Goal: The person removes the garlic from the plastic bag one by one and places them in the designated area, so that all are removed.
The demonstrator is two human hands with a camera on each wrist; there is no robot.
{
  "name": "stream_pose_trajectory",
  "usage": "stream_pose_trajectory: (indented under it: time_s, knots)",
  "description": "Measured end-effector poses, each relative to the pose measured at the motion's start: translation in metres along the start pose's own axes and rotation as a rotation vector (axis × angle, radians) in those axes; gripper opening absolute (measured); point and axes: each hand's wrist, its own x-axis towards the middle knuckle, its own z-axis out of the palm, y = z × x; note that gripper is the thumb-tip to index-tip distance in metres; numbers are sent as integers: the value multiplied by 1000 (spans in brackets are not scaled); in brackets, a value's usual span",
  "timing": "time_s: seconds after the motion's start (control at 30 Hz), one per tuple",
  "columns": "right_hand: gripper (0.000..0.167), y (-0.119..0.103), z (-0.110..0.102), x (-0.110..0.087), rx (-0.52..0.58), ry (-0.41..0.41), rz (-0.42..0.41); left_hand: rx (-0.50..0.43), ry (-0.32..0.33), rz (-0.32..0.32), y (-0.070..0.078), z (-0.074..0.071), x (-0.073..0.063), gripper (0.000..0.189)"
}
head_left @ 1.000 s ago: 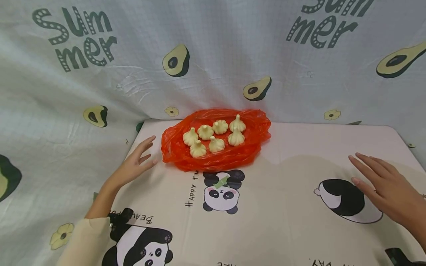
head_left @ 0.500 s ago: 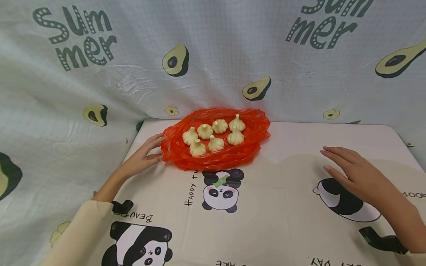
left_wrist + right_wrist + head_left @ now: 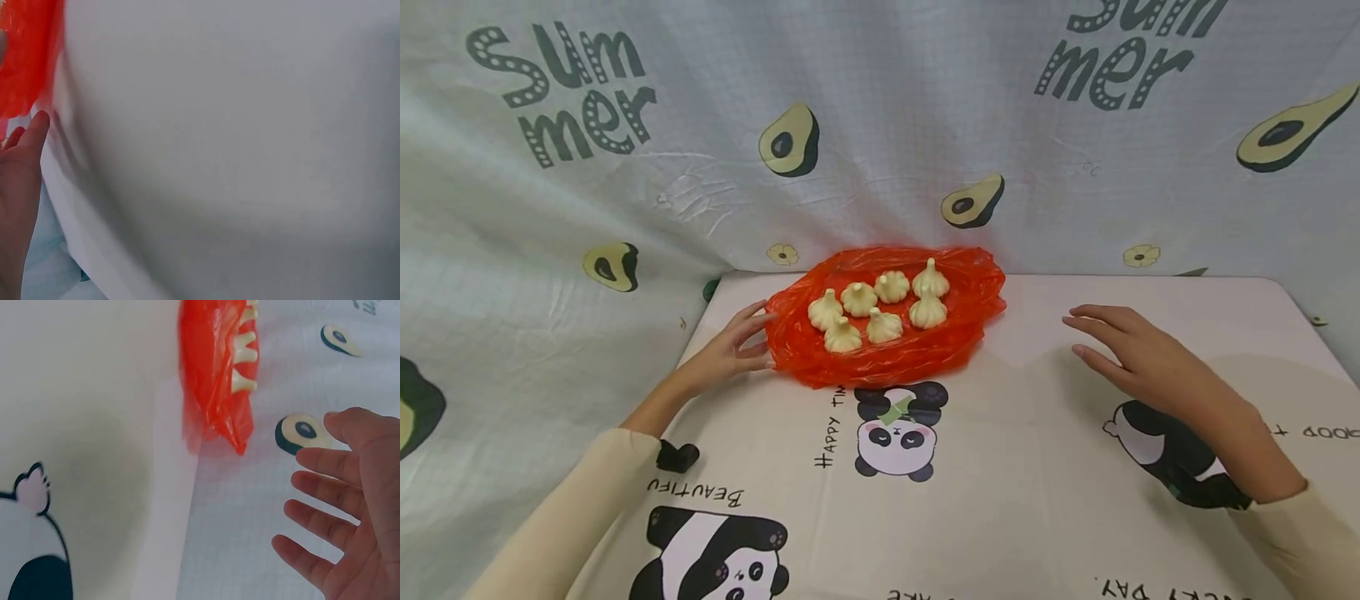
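Note:
A red plastic bag (image 3: 895,367) lies spread on the table, its rim crumpled and raised. Several pale garlic bulbs (image 3: 883,326) sit inside, most with their stems up. My left hand (image 3: 724,354) is at the bag's left edge, its fingertips appearing to touch the plastic. In the left wrist view the thumb of that hand (image 3: 22,169) is just beside the red film. Held over the table to the right of the bag, my right hand (image 3: 1138,354) has relaxed, spread fingers and holds nothing. The right wrist view shows this hand (image 3: 356,506) apart from the bag (image 3: 215,369).
The tabletop (image 3: 1000,467) has a pale cover printed with pandas and lettering. Behind it and to the left hangs a white cloth (image 3: 865,100) with avocado and "summer" prints. The table's back edge runs just behind the bag.
My right hand has moved left toward the bag. My left hand has moved slightly right, from beside the bag to its left edge. The bag and garlic bulbs look much the same.

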Motion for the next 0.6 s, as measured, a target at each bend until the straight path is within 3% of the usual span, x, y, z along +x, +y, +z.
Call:
stream_pose_trajectory:
  time_s: [0.17,0.3,0.5,0.6]
  knots:
    - [43,-8,4,19,17,-11,-36,-26,-57,-6,-6,4,7,76]
    - [41,-14,8,34,44,-31,-44,-7,-53,1,-7,5,13,75]
    - [43,-22,12,52,85,-97,-51,49,-45,135,-9,7,20,78]
    - [43,-24,15,59,97,-101,-69,54,-51,168,-10,10,20,77]
